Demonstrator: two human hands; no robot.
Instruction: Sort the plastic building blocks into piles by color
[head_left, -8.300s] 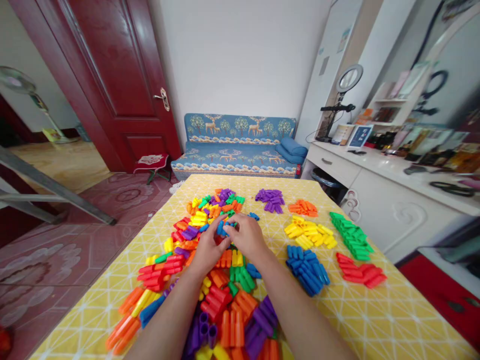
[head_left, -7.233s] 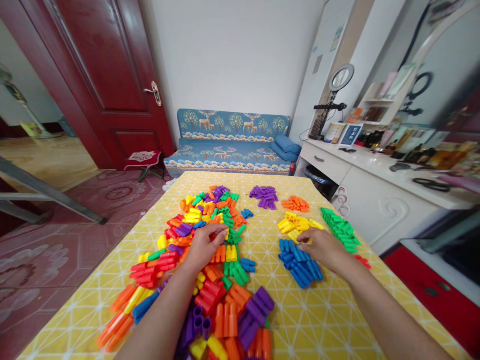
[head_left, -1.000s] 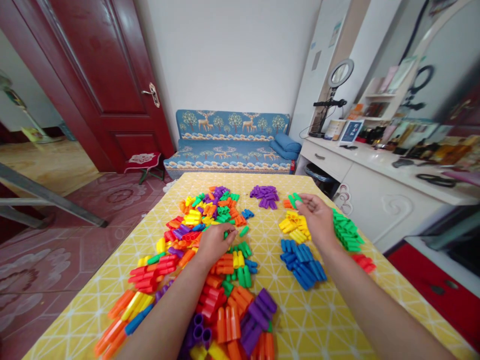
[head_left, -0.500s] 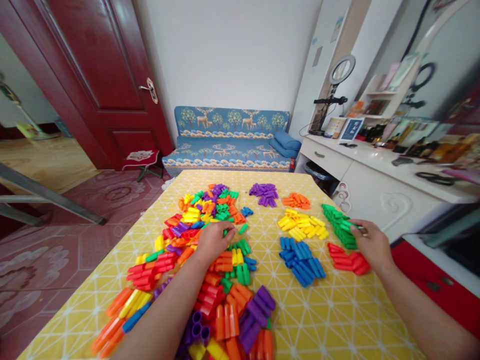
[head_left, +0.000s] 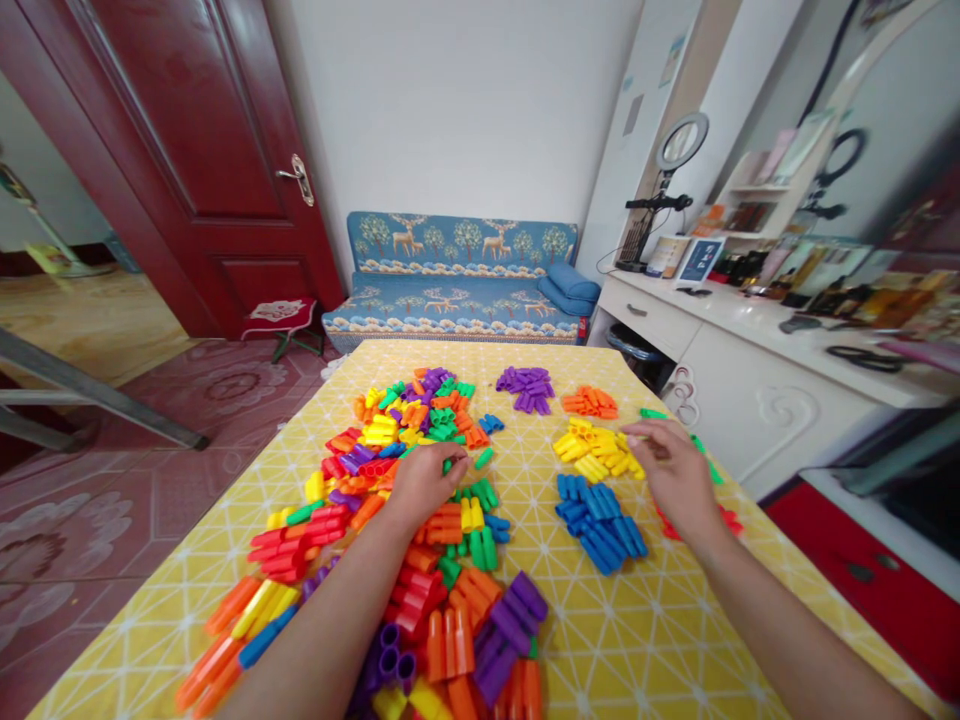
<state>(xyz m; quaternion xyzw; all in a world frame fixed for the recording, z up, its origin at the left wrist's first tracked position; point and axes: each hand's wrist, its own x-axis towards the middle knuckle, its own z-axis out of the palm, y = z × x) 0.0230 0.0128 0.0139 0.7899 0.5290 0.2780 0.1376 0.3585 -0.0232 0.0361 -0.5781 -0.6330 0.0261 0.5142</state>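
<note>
Nearest the body, well short of the left fingers, upright purple tubes (head_left: 388,658) show their open ends beside a row of bullet-shaped orange tubes (head_left: 450,642). Farther out, joined red tubes (head_left: 414,592) lie short of those fingers, and a green pair (head_left: 484,549) lies closer, slightly to their right. The blue pile (head_left: 600,525) sits short of the right fingers, to their left. The left hand (head_left: 429,482), over the edge of the mixed heap (head_left: 379,432), pinches a green tube (head_left: 448,466) that shows only in part; a loose green tube (head_left: 484,458) rests just right of its fingertips. The right hand (head_left: 671,468) has its fingers released, loosely bent by the right edge of the yellow pile (head_left: 592,450); whether they touch it cannot be told. That hand partly hides the red pile (head_left: 732,519) and the green pile (head_left: 652,413). Beyond its fingertips, leftward, lie the orange pile (head_left: 591,402) and, farther, the purple pile (head_left: 529,388).
</note>
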